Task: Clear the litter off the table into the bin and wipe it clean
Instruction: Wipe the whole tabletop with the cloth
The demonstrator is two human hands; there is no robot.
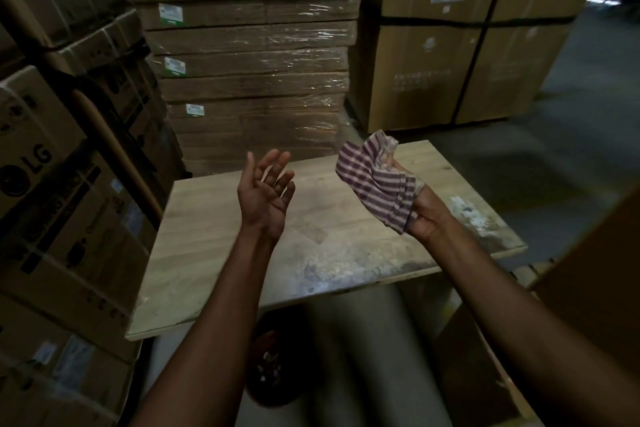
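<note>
Stacked cartons [52, 156] stand at the far left. The left hand [265, 194] is raised above the table [207, 246], palm up, fingers loosely spread and holding nothing. Below the near edge, on the floor, sits the bin [294, 388], dark, with pale scraps inside as far as the dim light shows.

To the right, the striped cloth [374, 180] is lifted clear of the tabletop, bunched in the right hand [426, 215]. That hand is cupped palm up and grips the cloth, which hides most of its fingers. Pale bits seem to lie in the folds near the top (crumbs, perhaps, though too small to tell).

I see no loose litter on the table, so the wiping step looks to be in hand. It does not look finished: a whitish smear [332, 270] runs along the near edge, and a chalky patch [467, 211] marks the right side.

The next move probably calls for shaking the cloth out over the bin, then pressing it flat on those marks.
</note>
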